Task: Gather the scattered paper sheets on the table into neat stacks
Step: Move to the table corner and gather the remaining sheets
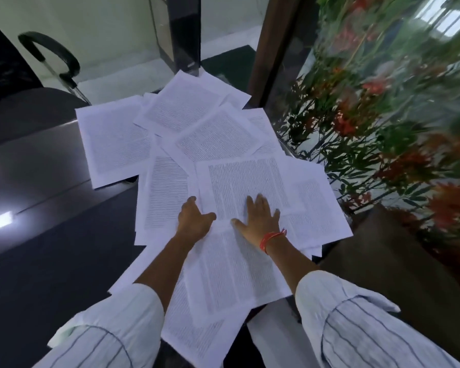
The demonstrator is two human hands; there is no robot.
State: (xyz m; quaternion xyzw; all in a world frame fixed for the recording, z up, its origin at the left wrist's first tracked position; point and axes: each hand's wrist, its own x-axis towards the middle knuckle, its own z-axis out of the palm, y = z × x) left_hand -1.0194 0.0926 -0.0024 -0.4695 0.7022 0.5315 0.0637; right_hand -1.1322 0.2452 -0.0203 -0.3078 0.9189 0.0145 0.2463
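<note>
While sheets (186, 155) sprawl, both hands (258, 219) press them

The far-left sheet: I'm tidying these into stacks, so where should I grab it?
Take the far-left sheet by its near-left corner, coming from the left. That corner lies flat on the bare dark table, while its right edge seems tucked under neighbouring sheets.

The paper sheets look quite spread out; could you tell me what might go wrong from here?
1. The sheet overhanging the table's near edge could slide off as the right hand and left hand pull paper in.
2. The far sheets need a long reach and may crumple.
</note>
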